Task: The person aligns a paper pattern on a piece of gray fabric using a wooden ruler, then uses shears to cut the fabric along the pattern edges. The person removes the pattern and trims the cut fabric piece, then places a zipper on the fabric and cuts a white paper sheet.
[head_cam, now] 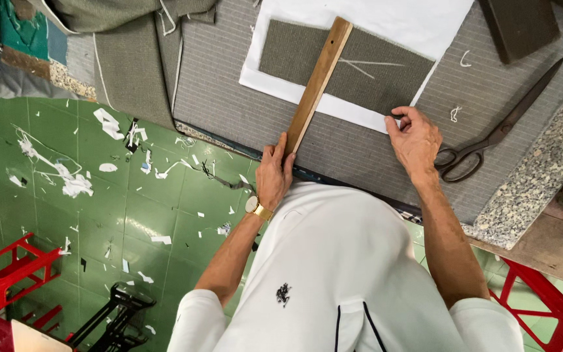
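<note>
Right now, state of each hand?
Left hand: closed on the near end of the wooden ruler.
Right hand: fingertips pinching the edge of the white paper under the grey fabric piece.

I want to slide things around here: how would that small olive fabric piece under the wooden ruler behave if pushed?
The olive fabric piece lies flat and thin, so it is probably floppy and light. The wooden ruler and left hand likely pin it; elsewhere it may wrinkle.
</note>
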